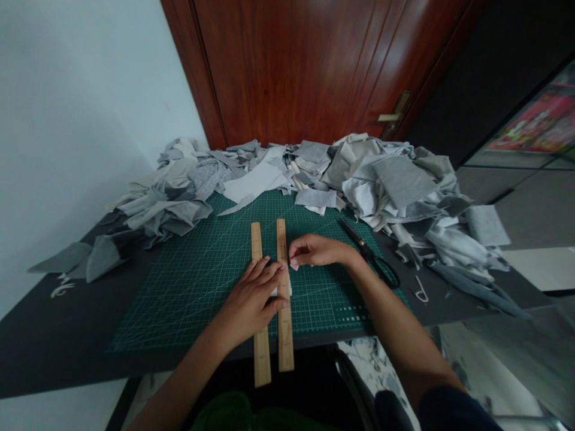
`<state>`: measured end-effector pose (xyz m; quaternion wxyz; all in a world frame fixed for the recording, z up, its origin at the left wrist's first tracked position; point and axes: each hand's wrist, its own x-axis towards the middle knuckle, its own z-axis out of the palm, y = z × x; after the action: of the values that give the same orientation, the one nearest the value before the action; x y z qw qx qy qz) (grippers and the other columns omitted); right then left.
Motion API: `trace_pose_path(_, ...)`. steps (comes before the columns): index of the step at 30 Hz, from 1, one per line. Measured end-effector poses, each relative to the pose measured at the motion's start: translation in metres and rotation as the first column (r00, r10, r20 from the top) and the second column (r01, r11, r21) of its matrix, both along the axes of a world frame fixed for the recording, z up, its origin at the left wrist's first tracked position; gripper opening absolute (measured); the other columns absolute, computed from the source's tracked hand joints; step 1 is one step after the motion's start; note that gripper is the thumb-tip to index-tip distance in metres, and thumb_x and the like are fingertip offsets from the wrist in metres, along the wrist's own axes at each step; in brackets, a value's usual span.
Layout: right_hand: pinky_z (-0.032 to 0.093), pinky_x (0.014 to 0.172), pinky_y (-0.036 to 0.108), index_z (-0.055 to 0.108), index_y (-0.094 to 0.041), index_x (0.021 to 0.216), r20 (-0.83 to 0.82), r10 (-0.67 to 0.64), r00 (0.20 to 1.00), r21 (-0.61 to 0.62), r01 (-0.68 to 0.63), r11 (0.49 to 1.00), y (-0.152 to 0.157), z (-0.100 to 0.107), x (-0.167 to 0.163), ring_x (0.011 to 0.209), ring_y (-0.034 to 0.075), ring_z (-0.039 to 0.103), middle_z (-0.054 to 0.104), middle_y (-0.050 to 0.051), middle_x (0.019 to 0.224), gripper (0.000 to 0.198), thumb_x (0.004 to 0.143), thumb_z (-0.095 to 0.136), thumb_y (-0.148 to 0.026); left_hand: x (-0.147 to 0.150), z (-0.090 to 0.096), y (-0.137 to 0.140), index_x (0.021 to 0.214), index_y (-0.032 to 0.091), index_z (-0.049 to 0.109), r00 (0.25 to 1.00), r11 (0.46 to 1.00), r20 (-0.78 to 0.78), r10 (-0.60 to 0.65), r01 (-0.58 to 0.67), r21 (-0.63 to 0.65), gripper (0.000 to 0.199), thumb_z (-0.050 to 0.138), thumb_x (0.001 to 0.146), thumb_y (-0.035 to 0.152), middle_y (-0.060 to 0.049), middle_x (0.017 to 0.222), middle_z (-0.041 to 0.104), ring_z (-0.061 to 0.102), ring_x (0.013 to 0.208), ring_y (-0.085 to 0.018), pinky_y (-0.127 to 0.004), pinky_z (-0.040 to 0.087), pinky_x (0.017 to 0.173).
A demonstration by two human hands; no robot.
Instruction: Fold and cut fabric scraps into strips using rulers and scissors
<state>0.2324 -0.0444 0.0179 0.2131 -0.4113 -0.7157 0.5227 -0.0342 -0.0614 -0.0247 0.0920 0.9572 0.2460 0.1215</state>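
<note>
Two wooden rulers lie side by side on the green cutting mat (211, 257), their near ends jutting past the table's front edge. My left hand (254, 293) rests flat across them, fingers spread. Its fingertips and thumb press on the right ruler (284, 335), and its other fingers cross the left ruler (257, 239). Under the right ruler, a small white piece (290, 291) shows at the edges; most of it is covered. Just right of that ruler, my right hand (317, 250) is closed in a pinch on a small pale pink piece (294, 264).
Black-handled scissors (366, 248) lie at the mat's right side. Grey and white cloth scraps are heaped at the left (166, 197), along the back, and at the right (399, 185). A white thread curl (421, 290) sits near the right edge. A wooden door (291, 72) stands behind.
</note>
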Motion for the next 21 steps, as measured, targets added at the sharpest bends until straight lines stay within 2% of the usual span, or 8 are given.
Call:
trace_pose_path(3,0.045,0.047,0.019,0.071,-0.016,0.086,0.016,0.004,1.0,-0.091,-0.002,0.996,-0.0011,-0.0034,-0.0013,0.057,0.01,0.056,0.067,-0.003,0.074,0.017,0.083,0.075,-0.032,-0.0003,-0.0022,0.0008,0.157,0.025,0.039,1.0,1.0,0.011,-0.006,0.006,0.013,0.064,0.061,0.1,0.043,-0.005,0.162,0.045,0.029,0.155,-0.031,-0.055,0.023,0.129)
trace_pose_path(7,0.051,0.048,0.019,0.069,-0.016,0.084,-0.007,-0.003,1.0,-0.161,0.002,0.987,-0.0018,-0.0061,-0.0021,0.056,0.009,0.059,0.066,-0.004,0.071,0.026,0.078,0.082,-0.037,-0.0005,-0.0026,0.0013,0.155,0.024,0.043,1.0,1.0,0.027,-0.01,0.009,0.014,0.063,0.063,0.099,0.044,-0.006,0.161,0.046,0.03,0.155,-0.03,-0.054,0.023,0.129)
trace_pose_path(16,0.051,0.049,0.018,0.069,-0.014,0.083,-0.029,0.007,1.0,-0.208,-0.013,0.978,-0.0011,-0.009,-0.0026,0.056,0.008,0.058,0.063,-0.005,0.067,0.03,0.075,0.087,-0.037,0.0,-0.0016,0.0005,0.154,0.024,0.043,1.0,1.0,0.022,0.003,-0.003,0.011,0.064,0.064,0.098,0.044,-0.006,0.16,0.048,0.03,0.155,-0.03,-0.054,0.024,0.129)
trace_pose_path(21,0.053,0.05,0.018,0.068,-0.015,0.082,-0.03,0.007,1.0,-0.186,-0.012,0.982,-0.0018,-0.008,-0.0033,0.058,0.009,0.058,0.062,-0.005,0.07,0.029,0.076,0.086,-0.037,0.0002,-0.0028,0.001,0.153,0.024,0.044,0.999,1.0,0.04,-0.003,0.003,0.012,0.062,0.064,0.098,0.044,-0.005,0.16,0.048,0.031,0.155,-0.03,-0.054,0.024,0.129)
